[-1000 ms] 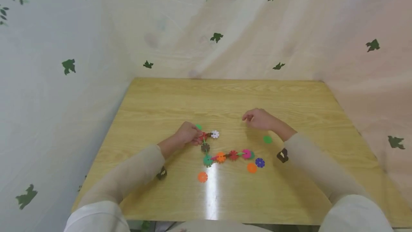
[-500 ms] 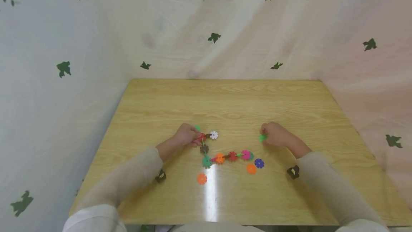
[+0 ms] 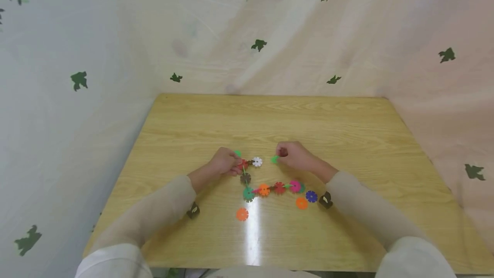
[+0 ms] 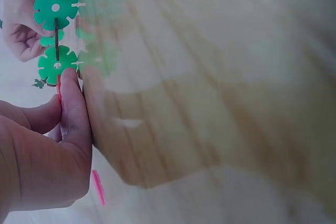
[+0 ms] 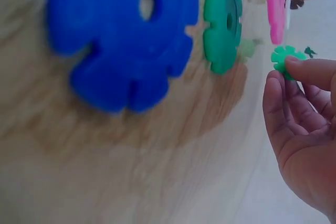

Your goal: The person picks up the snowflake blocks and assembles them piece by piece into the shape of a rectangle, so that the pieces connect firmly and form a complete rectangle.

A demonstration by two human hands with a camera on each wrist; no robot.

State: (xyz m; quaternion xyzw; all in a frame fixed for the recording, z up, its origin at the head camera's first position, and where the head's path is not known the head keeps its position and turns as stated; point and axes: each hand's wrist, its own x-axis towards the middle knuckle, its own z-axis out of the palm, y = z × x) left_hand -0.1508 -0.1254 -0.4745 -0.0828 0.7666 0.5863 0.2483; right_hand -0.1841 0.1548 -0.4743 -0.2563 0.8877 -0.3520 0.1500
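Note:
My left hand (image 3: 224, 161) pinches a red notched disc (image 3: 244, 164) between thumb and fingers; it is seen edge-on in the left wrist view. This disc belongs to an angled chain of slotted plastic discs. A white disc (image 3: 257, 161) ends the chain near the hands, and a green disc (image 3: 237, 153) shows by the left fingertips. From the red one the chain runs through a dark brown disc (image 3: 245, 178) to a teal disc (image 3: 248, 194), then right to a pink disc (image 3: 295, 186). My right hand (image 3: 295, 155) pinches a loose light green disc (image 5: 283, 56), just right of the white one.
Loose on the wooden table (image 3: 208, 119) lie a blue disc (image 3: 311, 196), an orange disc (image 3: 302, 203) and another orange disc (image 3: 242, 214) nearer the front. Cloth with leaf and bird prints (image 3: 258, 45) hangs around the back and sides.
My right hand came down to the right, picked up the light green disc from the table and carried it left toward the white disc. The left hand has kept its grip in place.

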